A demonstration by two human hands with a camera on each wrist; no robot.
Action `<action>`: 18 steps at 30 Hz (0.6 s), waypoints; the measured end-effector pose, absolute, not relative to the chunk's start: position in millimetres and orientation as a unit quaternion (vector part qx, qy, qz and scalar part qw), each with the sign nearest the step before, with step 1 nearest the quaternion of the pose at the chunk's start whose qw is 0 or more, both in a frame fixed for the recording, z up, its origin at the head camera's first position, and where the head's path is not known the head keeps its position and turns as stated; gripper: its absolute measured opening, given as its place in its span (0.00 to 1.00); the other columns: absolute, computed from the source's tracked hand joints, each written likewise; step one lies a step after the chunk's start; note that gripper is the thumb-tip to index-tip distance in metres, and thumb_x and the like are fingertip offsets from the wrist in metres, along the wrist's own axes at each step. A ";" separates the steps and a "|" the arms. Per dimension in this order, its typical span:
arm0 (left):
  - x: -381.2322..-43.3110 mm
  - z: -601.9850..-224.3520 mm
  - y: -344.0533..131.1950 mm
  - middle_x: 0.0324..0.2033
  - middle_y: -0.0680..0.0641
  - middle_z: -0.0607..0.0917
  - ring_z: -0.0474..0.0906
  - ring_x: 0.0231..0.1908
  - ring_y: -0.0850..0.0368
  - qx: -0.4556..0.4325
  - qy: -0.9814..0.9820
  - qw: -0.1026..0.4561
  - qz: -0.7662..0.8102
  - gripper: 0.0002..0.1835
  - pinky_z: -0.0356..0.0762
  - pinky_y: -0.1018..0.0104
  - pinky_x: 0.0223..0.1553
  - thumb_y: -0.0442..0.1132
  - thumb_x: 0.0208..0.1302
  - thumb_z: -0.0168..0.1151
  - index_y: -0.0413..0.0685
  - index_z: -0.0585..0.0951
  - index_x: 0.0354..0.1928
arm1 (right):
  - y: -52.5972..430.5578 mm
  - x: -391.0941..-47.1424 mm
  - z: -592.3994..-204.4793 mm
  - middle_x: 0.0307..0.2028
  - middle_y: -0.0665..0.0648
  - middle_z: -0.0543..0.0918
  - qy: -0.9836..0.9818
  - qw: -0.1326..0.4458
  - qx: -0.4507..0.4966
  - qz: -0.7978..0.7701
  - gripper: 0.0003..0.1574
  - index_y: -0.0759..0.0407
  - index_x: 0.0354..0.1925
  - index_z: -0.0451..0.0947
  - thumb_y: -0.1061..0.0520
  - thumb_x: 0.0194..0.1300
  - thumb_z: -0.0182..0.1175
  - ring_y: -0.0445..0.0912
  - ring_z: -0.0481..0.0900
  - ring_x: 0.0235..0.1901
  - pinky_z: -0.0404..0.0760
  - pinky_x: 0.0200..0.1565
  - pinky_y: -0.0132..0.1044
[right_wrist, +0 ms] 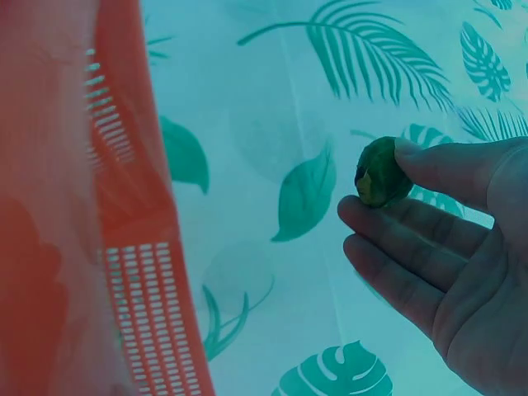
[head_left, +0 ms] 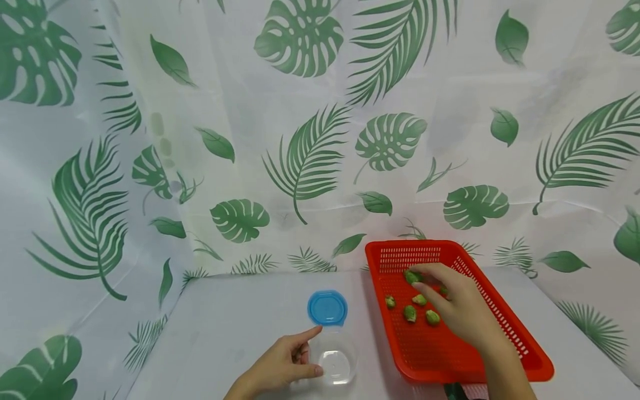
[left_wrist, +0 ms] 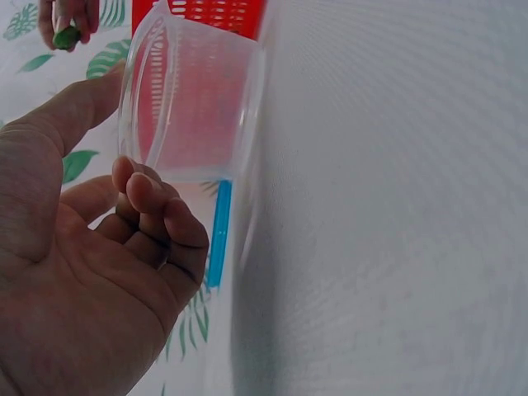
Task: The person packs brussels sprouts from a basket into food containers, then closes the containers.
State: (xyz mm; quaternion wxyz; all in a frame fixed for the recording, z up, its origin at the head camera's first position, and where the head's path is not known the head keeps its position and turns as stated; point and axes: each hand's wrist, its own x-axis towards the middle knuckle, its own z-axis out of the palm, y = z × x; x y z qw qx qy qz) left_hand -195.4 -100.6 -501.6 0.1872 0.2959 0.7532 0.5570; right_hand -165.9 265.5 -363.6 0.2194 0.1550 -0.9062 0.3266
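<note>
Over the red basket (head_left: 440,353), my right hand (head_left: 462,305) pinches a green Brussels sprout (head_left: 411,276) between thumb and fingertips. The right wrist view shows this sprout (right_wrist: 382,173) held up off the basket. Below it, several more sprouts (head_left: 410,314) lie scattered on the basket floor, one partly hidden by the hand. My left hand (head_left: 287,358) holds the left side of a clear plastic tub (head_left: 342,361), thumb and index finger at its rim. In the left wrist view the other fingers are curled by the tub (left_wrist: 202,107). No contents show inside the tub.
A blue lid (head_left: 327,307) lies on the white table (head_left: 225,322) just behind the tub. The basket stands to the tub's right, its slotted walls higher than the sprouts. A leaf-patterned curtain (head_left: 240,166) hangs behind the table and along its sides.
</note>
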 end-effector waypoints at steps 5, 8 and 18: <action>-195.9 -500.4 -101.4 0.29 0.52 0.75 0.67 0.24 0.70 0.296 0.753 0.189 0.557 0.42 0.67 0.78 0.25 0.39 0.65 0.74 0.42 0.65 0.78 | 261.1 -161.9 -366.8 0.52 0.48 0.87 -0.901 0.224 0.148 0.340 0.23 0.47 0.60 0.83 0.59 0.68 0.70 0.46 0.86 0.49 0.81 0.48 0.24; -196.2 -499.9 -102.6 0.29 0.53 0.75 0.67 0.25 0.70 0.294 0.754 0.188 0.556 0.43 0.67 0.78 0.25 0.39 0.65 0.74 0.42 0.65 0.78 | 257.1 -163.1 -369.4 0.51 0.47 0.87 -0.892 0.241 0.157 0.347 0.23 0.48 0.59 0.83 0.60 0.68 0.70 0.45 0.86 0.49 0.80 0.50 0.22; -194.6 -499.8 -101.1 0.30 0.52 0.75 0.67 0.25 0.71 0.299 0.751 0.187 0.559 0.42 0.67 0.79 0.25 0.40 0.65 0.74 0.40 0.66 0.78 | 239.7 -162.8 -382.6 0.46 0.44 0.87 -0.874 0.292 0.201 0.333 0.25 0.47 0.56 0.83 0.66 0.63 0.72 0.38 0.84 0.43 0.77 0.49 0.18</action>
